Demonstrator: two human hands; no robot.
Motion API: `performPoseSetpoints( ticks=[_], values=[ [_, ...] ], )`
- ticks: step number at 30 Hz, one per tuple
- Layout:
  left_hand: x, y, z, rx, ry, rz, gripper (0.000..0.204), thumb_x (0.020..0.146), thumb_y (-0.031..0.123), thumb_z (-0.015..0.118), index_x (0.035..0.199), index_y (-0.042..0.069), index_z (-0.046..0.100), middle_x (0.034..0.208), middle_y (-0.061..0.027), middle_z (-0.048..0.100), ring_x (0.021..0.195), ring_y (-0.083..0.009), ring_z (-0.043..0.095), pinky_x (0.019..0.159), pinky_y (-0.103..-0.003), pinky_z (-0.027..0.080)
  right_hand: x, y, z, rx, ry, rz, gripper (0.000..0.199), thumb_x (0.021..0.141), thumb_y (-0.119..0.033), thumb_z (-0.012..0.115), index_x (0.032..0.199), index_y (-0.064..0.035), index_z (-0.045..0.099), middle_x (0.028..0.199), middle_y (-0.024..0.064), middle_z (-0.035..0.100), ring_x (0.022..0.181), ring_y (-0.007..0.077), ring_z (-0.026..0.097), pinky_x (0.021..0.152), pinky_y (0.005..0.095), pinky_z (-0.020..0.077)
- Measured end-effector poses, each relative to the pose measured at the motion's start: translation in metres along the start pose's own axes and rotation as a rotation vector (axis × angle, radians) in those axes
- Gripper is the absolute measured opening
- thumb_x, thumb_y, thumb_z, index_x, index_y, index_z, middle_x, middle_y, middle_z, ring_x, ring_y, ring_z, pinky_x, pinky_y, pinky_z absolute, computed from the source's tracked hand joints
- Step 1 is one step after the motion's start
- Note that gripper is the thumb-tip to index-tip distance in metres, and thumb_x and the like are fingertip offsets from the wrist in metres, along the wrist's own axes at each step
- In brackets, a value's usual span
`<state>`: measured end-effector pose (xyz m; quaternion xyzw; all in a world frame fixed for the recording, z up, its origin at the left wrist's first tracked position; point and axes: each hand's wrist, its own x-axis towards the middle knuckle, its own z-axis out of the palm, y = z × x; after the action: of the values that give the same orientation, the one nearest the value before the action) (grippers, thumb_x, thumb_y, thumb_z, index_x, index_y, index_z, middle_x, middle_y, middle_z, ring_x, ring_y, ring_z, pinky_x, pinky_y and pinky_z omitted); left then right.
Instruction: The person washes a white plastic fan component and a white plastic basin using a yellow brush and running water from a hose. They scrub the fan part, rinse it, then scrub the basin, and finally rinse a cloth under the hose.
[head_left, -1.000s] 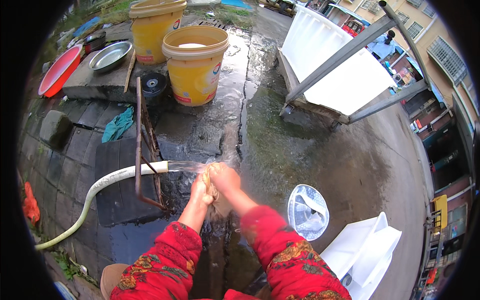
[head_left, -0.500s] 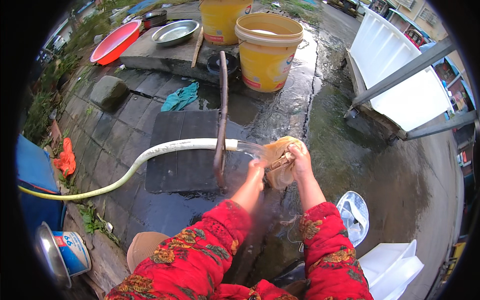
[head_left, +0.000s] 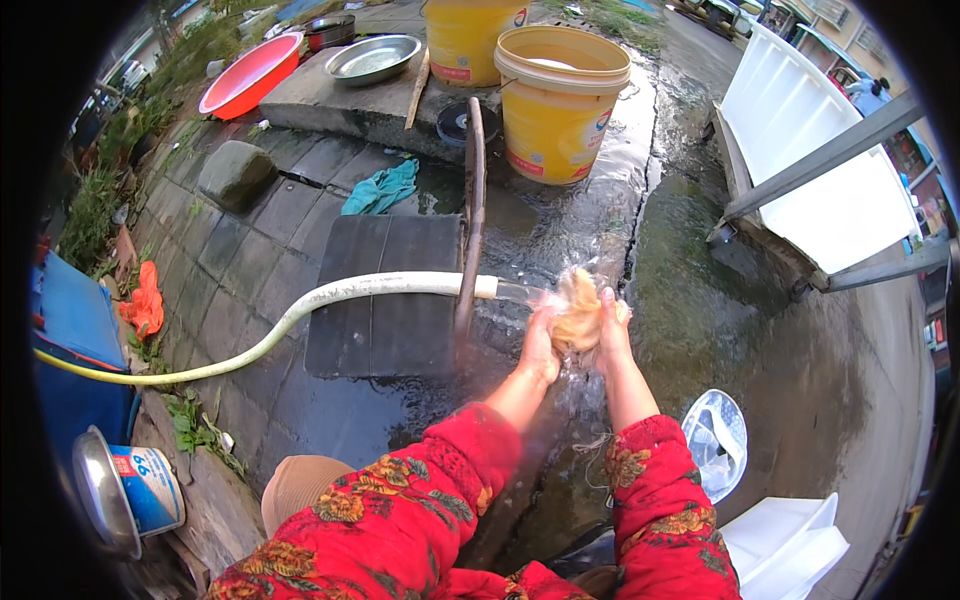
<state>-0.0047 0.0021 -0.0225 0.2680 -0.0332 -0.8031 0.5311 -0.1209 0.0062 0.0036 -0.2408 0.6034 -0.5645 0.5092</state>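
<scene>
Pressing in from both sides, your left hand (head_left: 541, 345) and right hand (head_left: 612, 335) close around a tan, wet lump (head_left: 578, 312) held between the palms, fingers curled up its flanks; what the lump is made of you cannot tell. Water from the hose (head_left: 330, 297) hits it at its 9 o'clock side, the nozzle just beside your left hand. Both red floral sleeves (head_left: 420, 500) come up from 6 o'clock. At 4 o'clock of the hands lies a clear plastic bag (head_left: 715, 440), and beyond it a white tub (head_left: 790, 545). At 9 o'clock the hose crosses a dark mat (head_left: 385, 300), with a brown bar (head_left: 472, 200) standing over it. Farther, at 12 o'clock, stands a yellow bucket (head_left: 555, 110) on wet ground; a teal rag (head_left: 382, 188) lies at 11 o'clock, and past it a steel bowl (head_left: 372, 58) and a red basin (head_left: 250, 72).
</scene>
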Motion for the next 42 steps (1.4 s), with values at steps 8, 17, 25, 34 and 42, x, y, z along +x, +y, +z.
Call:
performPoseSetpoints(
  ticks=[8,17,25,34,42],
  values=[
    [0.003,-0.003,-0.023,-0.052,0.167,-0.069,0.036,0.094,0.037,0.048,0.109,0.006,0.058,0.103,-0.0116,0.064,0.09,-0.0249,0.064,0.08,-0.04,0.053,-0.057,0.01,0.038,-0.922,0.016,-0.369,0.073,0.082,-0.048,0.062,0.139,-0.0108,0.036,0.132,0.0234,0.038,0.12,0.0357,0.045,0.1,0.0382,0.0367],
    [0.006,-0.01,-0.023,0.384,0.3,0.188,0.03,0.093,0.025,0.048,0.114,0.004,0.053,0.102,-0.0092,0.061,0.089,-0.0201,0.061,0.077,-0.033,0.049,-0.02,0.024,0.023,-0.398,-0.237,-0.216,0.036,0.092,-0.033,0.053,0.114,-0.0045,0.059,0.102,0.0119,0.063,0.1,0.0254,0.06,0.083,0.0357,0.046],
    [-0.007,0.005,0.01,0.577,0.246,0.133,0.047,0.095,0.037,0.049,0.127,0.003,0.049,0.116,-0.0109,0.059,0.099,-0.0188,0.059,0.087,-0.03,0.046,-0.017,0.021,0.025,-0.858,-0.179,-0.366,0.053,0.097,-0.045,0.041,0.129,-0.0035,0.049,0.127,0.0135,0.052,0.116,0.0275,0.049,0.099,0.0365,0.0372],
    [-0.019,-0.009,0.042,0.628,-0.038,0.206,0.038,0.093,0.033,0.055,0.119,0.006,0.052,0.11,-0.0091,0.06,0.099,-0.0187,0.056,0.086,-0.032,0.045,-0.03,-0.02,-0.007,0.05,-0.153,0.111,0.036,0.096,-0.034,0.049,0.115,-0.0039,0.056,0.104,0.0063,0.062,0.088,0.0164,0.061,0.077,0.0319,0.0498],
    [-0.009,0.007,0.054,0.639,0.007,-0.159,0.035,0.091,0.033,0.056,0.119,0.011,0.053,0.106,-0.005,0.059,0.097,-0.0182,0.056,0.082,-0.035,0.046,-0.075,-0.222,-0.224,-0.014,0.114,-0.267,0.042,0.092,-0.043,0.052,0.114,-0.0081,0.055,0.1,0.0061,0.061,0.086,0.0198,0.062,0.075,0.035,0.0526]
  ],
)
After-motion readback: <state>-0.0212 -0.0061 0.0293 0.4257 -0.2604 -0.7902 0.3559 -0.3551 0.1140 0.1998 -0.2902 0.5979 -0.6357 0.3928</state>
